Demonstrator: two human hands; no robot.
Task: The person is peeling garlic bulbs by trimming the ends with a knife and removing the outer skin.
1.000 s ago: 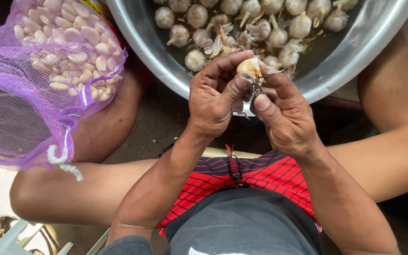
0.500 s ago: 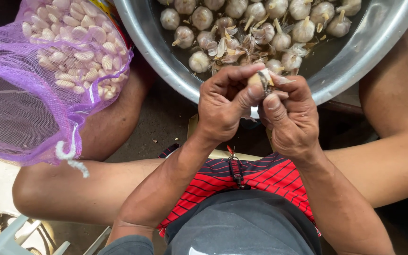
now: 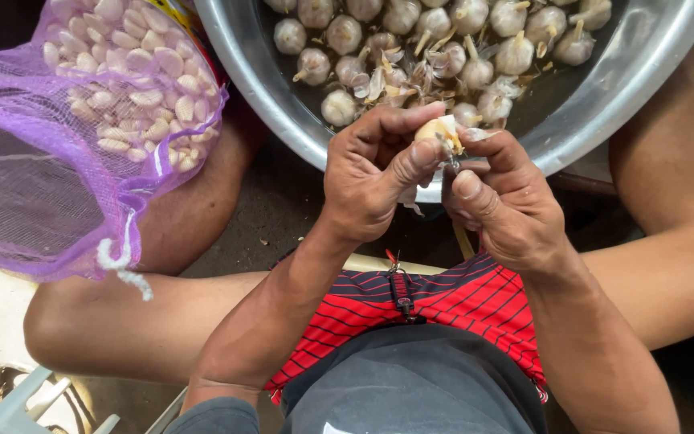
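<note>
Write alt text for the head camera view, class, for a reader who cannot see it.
Two bare hands, the left hand and right hand, pinch one garlic clove between them over the near rim of a metal bowl of garlic bulbs. A purple mesh bag of peeled cloves sits to the left.

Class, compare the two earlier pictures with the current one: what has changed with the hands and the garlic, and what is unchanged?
Little moved. The left hand and right hand stay together over the near rim of the metal bowl, still gripping the same garlic clove; the left thumb has shifted slightly along it, and skin hangs looser. The purple mesh bag of peeled cloves and the unpeeled garlic bulbs stayed as they were.
</note>
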